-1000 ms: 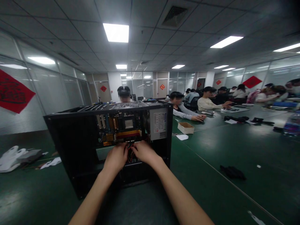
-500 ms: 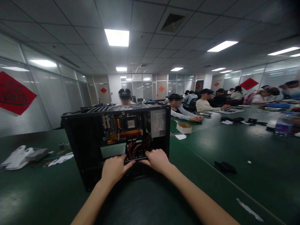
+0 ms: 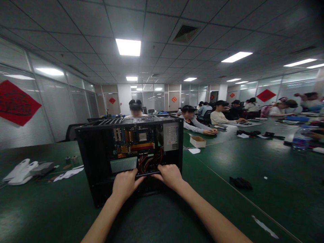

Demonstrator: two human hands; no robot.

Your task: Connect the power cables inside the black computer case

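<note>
Open computer case (image 3: pixel 101 158) standing on the green table (image 3: pixel 253 162), left hand (image 3: pixel 125 184) and right hand (image 3: pixel 169 175) gripping a flat drive (image 3: pixel 146 173) at its lower opening, red wires (image 3: pixel 149 162) just above

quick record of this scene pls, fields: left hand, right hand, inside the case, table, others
left hand: left hand on the lower front edge of the open computer case
right hand: right hand on the same edge, below the red and black cables
inside the case: motherboard, power supply
table: green table, small cardboard box, black cloth
others: seated people behind
</note>
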